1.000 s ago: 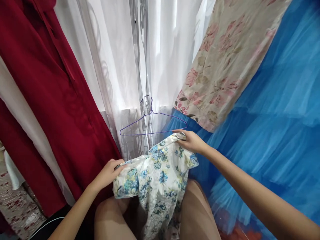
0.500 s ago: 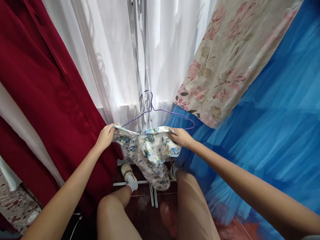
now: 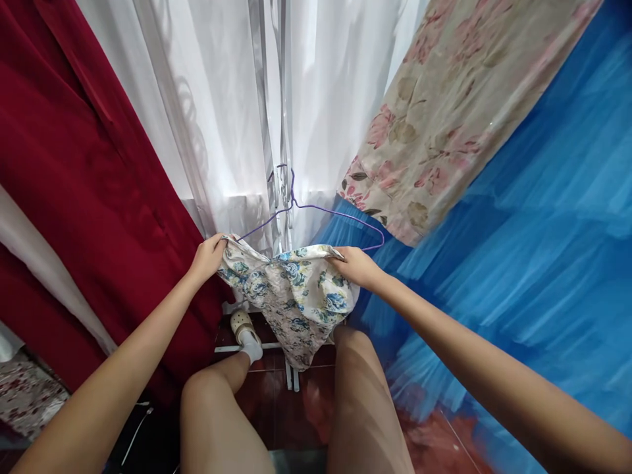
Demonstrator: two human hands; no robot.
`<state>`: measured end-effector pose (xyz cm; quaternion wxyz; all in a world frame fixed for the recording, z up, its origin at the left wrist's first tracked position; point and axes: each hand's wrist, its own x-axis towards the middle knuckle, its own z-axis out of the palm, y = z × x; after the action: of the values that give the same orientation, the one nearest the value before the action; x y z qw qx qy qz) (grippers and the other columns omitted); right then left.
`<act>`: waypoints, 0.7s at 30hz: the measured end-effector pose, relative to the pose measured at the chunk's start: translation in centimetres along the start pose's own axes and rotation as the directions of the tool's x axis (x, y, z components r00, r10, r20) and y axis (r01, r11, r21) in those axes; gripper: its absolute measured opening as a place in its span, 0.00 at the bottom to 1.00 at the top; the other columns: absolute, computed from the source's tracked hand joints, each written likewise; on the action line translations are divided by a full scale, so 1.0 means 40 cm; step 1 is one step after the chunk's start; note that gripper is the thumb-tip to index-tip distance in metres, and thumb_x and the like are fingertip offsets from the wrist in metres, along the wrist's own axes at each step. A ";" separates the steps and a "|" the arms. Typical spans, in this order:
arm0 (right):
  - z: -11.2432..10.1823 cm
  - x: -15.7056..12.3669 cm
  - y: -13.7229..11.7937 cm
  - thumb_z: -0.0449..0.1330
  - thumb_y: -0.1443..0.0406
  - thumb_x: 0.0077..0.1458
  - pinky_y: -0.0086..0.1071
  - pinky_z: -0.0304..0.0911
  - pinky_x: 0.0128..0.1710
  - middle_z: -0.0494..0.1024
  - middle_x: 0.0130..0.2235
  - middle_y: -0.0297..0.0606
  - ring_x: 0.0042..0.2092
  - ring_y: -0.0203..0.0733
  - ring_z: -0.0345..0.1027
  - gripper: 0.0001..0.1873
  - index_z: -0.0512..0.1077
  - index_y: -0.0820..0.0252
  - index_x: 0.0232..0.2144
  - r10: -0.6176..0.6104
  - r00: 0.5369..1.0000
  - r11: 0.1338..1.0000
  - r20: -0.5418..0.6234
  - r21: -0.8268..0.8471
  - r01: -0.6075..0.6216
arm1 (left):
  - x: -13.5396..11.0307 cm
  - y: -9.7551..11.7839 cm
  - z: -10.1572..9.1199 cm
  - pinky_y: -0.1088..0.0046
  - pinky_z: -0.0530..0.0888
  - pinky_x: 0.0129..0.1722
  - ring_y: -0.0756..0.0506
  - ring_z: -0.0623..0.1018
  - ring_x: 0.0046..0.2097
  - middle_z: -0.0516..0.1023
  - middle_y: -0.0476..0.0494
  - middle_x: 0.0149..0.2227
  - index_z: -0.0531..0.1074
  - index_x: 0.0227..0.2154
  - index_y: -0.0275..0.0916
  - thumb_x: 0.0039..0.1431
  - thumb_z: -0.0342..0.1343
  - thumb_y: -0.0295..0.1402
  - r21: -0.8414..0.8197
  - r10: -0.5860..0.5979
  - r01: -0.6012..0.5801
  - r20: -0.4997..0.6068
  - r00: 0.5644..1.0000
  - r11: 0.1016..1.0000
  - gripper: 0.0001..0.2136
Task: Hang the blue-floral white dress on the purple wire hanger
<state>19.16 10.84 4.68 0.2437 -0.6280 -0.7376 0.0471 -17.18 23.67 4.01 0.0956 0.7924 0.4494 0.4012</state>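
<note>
A small white garment (image 3: 291,296) with blue flowers hangs stretched between my two hands in front of my knees. My left hand (image 3: 208,257) is closed on its left top edge. My right hand (image 3: 354,265) is closed on its right top edge. Just behind the garment a purple wire hanger (image 3: 316,212) hangs on a metal rack pole (image 3: 276,118), its lower bar hidden by the cloth.
A dark red garment (image 3: 83,164) hangs at the left. White sheer fabric (image 3: 217,112) hangs behind the pole. A beige rose-print cloth (image 3: 444,105) and blue tulle (image 3: 533,237) fill the right. The rack's white feet (image 3: 291,378) stand on the red-brown floor.
Both hands have lifted the floral garment from my lap up to the hanger's height and spread its top edge apart. The view has tilted slightly down.
</note>
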 end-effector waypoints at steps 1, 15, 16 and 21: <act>0.004 0.000 -0.006 0.51 0.61 0.60 0.28 0.54 0.28 0.79 0.30 0.39 0.32 0.44 0.72 0.14 0.73 0.59 0.29 -0.013 1.000 1.000 0.006 0.028 0.013 | 0.007 0.022 -0.002 0.74 0.69 0.42 0.45 0.76 0.41 0.80 0.46 0.40 0.76 0.43 0.40 0.65 0.42 0.39 -0.051 0.033 -0.034 -0.022 0.999 0.998 0.17; -0.054 -0.051 0.081 0.54 0.70 0.50 0.33 0.63 0.36 0.79 0.34 0.39 0.33 0.44 0.72 0.49 0.36 0.66 0.69 0.135 0.927 0.982 -0.349 0.170 -0.079 | 0.030 0.095 0.020 0.75 0.70 0.29 0.46 0.74 0.31 0.78 0.46 0.32 0.76 0.35 0.38 0.54 0.55 0.41 -0.355 -0.057 0.053 0.000 0.998 0.933 0.13; -0.069 -0.029 0.099 0.55 0.69 0.49 0.33 0.64 0.38 0.80 0.37 0.42 0.35 0.45 0.73 0.50 0.37 0.67 0.69 0.138 0.937 0.984 -0.320 0.152 -0.093 | 0.026 0.104 0.019 0.75 0.69 0.28 0.46 0.73 0.31 0.78 0.47 0.32 0.76 0.36 0.38 0.54 0.55 0.41 -0.364 -0.061 0.062 0.016 0.998 0.929 0.13; -0.127 0.089 0.138 0.60 0.68 0.46 0.34 0.65 0.47 0.78 0.50 0.46 0.47 0.49 0.72 0.35 0.66 0.65 0.59 0.082 0.987 0.996 -0.138 0.057 -0.075 | 0.022 0.131 -0.003 0.76 0.68 0.29 0.47 0.72 0.31 0.75 0.48 0.29 0.74 0.34 0.38 0.57 0.54 0.42 -0.352 -0.024 0.038 0.045 0.999 0.935 0.13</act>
<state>25.95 14.16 8.11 0.3091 -0.6516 -0.6920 0.0317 -13.72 21.30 7.26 0.2513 0.7631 0.3807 0.4579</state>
